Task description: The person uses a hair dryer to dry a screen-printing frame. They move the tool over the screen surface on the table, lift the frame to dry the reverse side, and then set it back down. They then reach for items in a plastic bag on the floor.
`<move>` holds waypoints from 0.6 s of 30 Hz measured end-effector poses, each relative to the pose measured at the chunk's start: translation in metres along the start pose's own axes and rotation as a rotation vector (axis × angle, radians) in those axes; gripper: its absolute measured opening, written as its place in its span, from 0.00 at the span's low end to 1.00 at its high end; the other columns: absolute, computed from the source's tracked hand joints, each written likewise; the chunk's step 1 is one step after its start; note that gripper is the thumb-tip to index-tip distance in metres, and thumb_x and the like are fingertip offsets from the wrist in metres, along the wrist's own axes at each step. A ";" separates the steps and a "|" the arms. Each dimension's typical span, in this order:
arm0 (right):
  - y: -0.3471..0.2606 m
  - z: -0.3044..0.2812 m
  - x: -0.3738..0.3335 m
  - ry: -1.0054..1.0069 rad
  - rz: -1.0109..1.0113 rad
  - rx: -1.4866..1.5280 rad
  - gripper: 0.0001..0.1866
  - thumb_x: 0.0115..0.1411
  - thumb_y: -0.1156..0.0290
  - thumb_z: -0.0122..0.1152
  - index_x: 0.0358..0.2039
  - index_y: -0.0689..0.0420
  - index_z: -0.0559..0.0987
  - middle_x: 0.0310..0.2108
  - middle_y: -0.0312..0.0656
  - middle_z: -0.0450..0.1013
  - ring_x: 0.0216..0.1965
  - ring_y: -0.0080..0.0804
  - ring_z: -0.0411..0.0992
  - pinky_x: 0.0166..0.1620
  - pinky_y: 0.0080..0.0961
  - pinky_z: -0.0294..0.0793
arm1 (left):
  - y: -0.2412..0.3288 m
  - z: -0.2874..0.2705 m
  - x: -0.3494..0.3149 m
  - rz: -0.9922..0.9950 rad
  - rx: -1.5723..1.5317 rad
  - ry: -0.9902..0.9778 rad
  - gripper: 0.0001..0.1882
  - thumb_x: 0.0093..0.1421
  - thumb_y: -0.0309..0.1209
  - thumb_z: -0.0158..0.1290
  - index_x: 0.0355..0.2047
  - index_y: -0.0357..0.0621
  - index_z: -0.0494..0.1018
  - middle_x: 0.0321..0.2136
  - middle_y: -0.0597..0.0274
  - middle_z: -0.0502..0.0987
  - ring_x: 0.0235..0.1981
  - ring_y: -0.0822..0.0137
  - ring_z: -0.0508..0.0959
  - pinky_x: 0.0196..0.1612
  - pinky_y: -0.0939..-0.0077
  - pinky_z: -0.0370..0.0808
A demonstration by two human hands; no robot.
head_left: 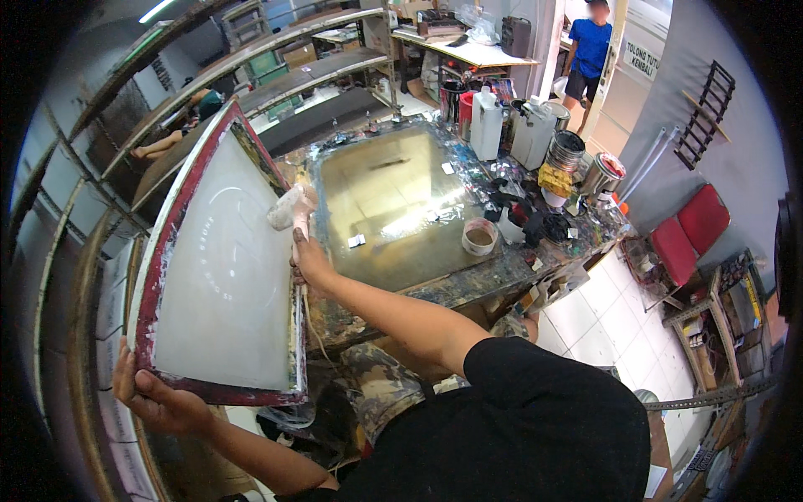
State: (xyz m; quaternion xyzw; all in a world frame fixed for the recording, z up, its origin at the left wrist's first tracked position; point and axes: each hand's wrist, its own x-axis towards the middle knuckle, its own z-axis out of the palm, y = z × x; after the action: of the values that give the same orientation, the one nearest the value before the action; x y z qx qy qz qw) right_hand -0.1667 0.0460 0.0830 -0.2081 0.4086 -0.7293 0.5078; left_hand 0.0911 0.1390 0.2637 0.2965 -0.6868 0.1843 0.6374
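Observation:
A silk-screen frame [147, 311] with dark red edges and pale mesh stands tilted upright at the left. My left hand [163, 400] grips its lower near corner, fingers behind and thumb in front. In my right hand [311, 264] is a pinkish-white hair dryer [293, 207], closed around its handle. The dryer's barrel points left at the mesh, close to it; whether it touches, I cannot tell. Faint lettering and curved marks show on the mesh. A cord hangs down from the handle.
The paint-stained table [544, 266] bears a shiny glass panel [368, 205], a small tub [478, 238], white jugs [485, 125] and several paint cans [602, 174]. Metal racks [335, 71] stand at the left and back. A red chair [676, 247] is at right; a person [589, 50] stands in the doorway.

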 end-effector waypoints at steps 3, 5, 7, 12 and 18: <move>0.014 0.002 -0.013 -0.063 0.037 -0.068 0.24 0.70 0.40 0.43 0.41 0.51 0.64 0.22 0.34 0.62 0.16 0.24 0.58 0.18 0.24 0.59 | -0.008 -0.008 -0.002 0.006 0.048 0.005 0.18 0.75 0.38 0.34 0.47 0.37 0.68 0.49 0.45 0.74 0.54 0.52 0.75 0.58 0.54 0.73; 0.040 -0.027 -0.025 -0.057 -0.064 -0.215 0.24 0.71 0.41 0.43 0.42 0.52 0.64 0.22 0.33 0.62 0.16 0.23 0.58 0.17 0.23 0.58 | -0.007 0.003 -0.003 0.004 0.023 0.005 0.18 0.75 0.38 0.34 0.47 0.36 0.68 0.49 0.45 0.74 0.54 0.52 0.75 0.58 0.54 0.73; 0.060 -0.032 -0.063 -0.129 -0.036 -0.268 0.24 0.71 0.42 0.43 0.44 0.53 0.64 0.22 0.33 0.62 0.16 0.23 0.59 0.17 0.23 0.58 | -0.010 -0.002 -0.006 -0.024 0.032 0.009 0.18 0.75 0.37 0.34 0.48 0.36 0.68 0.49 0.45 0.73 0.54 0.52 0.75 0.59 0.54 0.72; 0.086 -0.066 -0.162 -0.421 0.046 -0.358 0.32 0.73 0.49 0.41 0.64 0.64 0.60 0.53 0.55 0.68 0.56 0.42 0.66 0.62 0.37 0.61 | -0.016 -0.008 -0.007 -0.016 -0.019 -0.010 0.18 0.75 0.37 0.34 0.48 0.36 0.68 0.50 0.45 0.73 0.55 0.52 0.74 0.60 0.53 0.71; 0.062 -0.058 -0.179 -0.512 -0.103 -0.509 0.31 0.73 0.48 0.42 0.63 0.62 0.60 0.46 0.51 0.69 0.47 0.39 0.68 0.53 0.37 0.66 | -0.005 -0.004 -0.005 -0.030 -0.033 -0.003 0.18 0.75 0.36 0.34 0.48 0.35 0.68 0.50 0.44 0.73 0.55 0.51 0.74 0.60 0.53 0.71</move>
State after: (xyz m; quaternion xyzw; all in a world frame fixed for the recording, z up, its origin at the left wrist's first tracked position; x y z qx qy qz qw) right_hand -0.1018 0.2218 0.0188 -0.5237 0.4257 -0.5534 0.4882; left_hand 0.0977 0.1389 0.2589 0.2968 -0.6861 0.1630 0.6440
